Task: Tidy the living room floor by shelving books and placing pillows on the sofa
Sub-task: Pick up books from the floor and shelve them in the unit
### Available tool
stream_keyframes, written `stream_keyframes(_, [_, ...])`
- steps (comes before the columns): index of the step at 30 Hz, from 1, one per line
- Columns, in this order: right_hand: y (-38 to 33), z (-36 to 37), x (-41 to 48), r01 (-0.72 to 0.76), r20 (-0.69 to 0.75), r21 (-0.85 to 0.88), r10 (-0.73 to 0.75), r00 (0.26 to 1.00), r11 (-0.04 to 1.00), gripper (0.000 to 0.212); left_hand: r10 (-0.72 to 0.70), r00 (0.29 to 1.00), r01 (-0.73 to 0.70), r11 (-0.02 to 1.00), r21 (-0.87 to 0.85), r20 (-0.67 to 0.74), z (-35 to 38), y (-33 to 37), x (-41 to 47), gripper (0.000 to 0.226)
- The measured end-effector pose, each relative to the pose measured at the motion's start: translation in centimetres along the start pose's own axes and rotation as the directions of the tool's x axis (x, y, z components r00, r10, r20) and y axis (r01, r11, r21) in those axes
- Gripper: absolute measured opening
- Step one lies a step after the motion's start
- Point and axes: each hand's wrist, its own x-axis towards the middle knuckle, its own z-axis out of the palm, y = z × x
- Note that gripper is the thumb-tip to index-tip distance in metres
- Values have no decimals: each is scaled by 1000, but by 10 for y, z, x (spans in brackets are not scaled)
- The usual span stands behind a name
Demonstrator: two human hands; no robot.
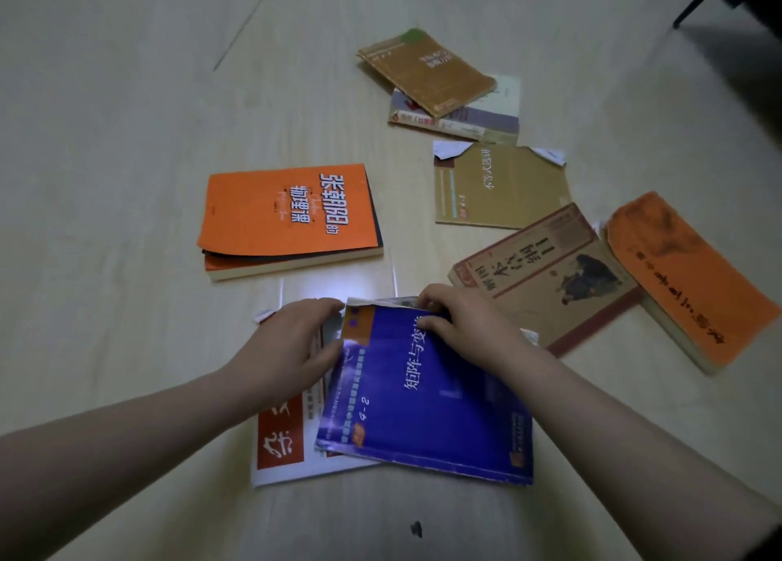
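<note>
Lying on a white book (279, 455) at six o'clock, the blue book (427, 391) looks thin, light and floppy, so it is best held at two edges. The left hand (292, 340) grips its left edge and the right hand (461, 323) pinches its top.

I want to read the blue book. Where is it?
In the head view the blue book lies bottom centre, on a white and red book; the left hand and right hand hold its far end.
</note>
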Motion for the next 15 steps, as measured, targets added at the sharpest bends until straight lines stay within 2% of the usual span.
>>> stream_keyframes(5, [2, -10, 27, -25, -184, 120, 47, 982, 992, 16, -48, 997, 49, 999, 6, -60, -5, 0, 17, 45])
stream_keyframes(8, [9, -23, 40, -87, -253, 119, 115, 961, 989, 18, -62, 993, 62, 998, -1, -103, -12, 1, 38, 39])
stream_keyframes(15, [41, -53, 89, -187, -355, 184, 242, 903, 965, 23, 23, 982, -26, 1000, -13, -188, -30, 16, 114, 33])
